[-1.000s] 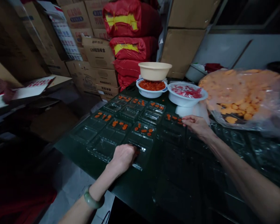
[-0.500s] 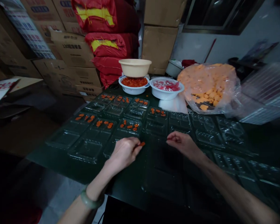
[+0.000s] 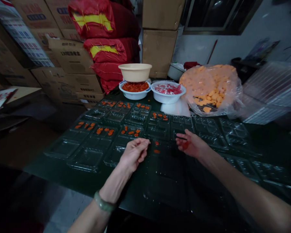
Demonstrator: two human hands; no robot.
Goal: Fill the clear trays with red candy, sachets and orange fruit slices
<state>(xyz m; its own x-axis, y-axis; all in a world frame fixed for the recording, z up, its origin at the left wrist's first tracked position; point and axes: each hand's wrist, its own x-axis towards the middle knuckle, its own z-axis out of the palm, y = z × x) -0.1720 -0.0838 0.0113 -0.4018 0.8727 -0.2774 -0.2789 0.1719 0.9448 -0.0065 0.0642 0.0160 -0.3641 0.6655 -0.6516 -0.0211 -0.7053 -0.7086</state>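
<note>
On dark table (image 3: 70,177), clear trays (image 3: 87,159); cardboard boxes (image 3: 159,48) behind.

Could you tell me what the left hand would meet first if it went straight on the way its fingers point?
Most likely the orange pieces lying in the clear tray just beyond the left hand; the right hand lies farther along. Depth is unclear.

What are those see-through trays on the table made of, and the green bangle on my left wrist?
Clear trays: thin moulded plastic, glossy; the dark table shows through and the ridges catch highlights.
Green bangle: smooth, polished, cloudy green, probably jade-like stone, though glass or resin would look alike.
</note>
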